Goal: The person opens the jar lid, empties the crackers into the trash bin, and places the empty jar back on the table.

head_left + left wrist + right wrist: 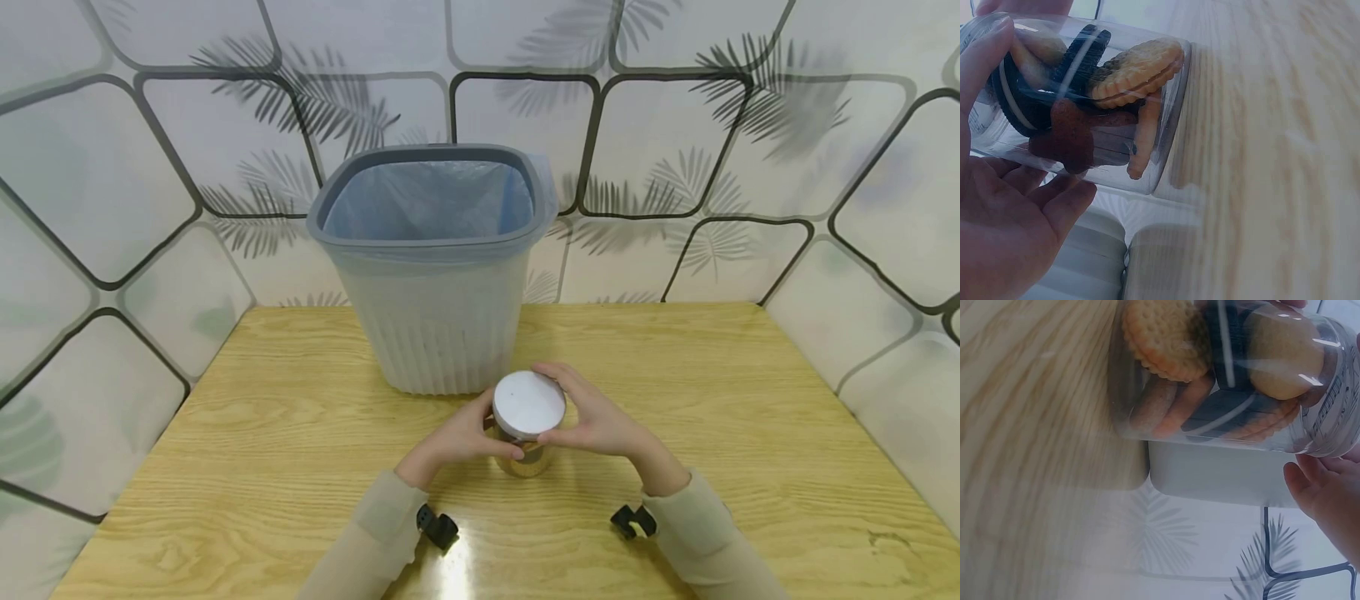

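The left hand grips the clear jar at its left side, fingers parted from the thumb by the jar's width; the thumb lies across the front. The jar stands upright on the wooden table, between the hands, near the foot of the lined bin. The right hand holds the white lid at its rim, thumb at the near edge, a finger at the far edge, spread across the top.

Left fingers behind the jar are partly hidden; the right hand is cut off in its wrist view. Print near the jar's neck is illegible. The bin's bottom is out of sight.

Count: one bin, one jar, one lid, two black wrist devices. Two dark sandwich cookies show in the left wrist view; overlapping contents prevent a full tally.
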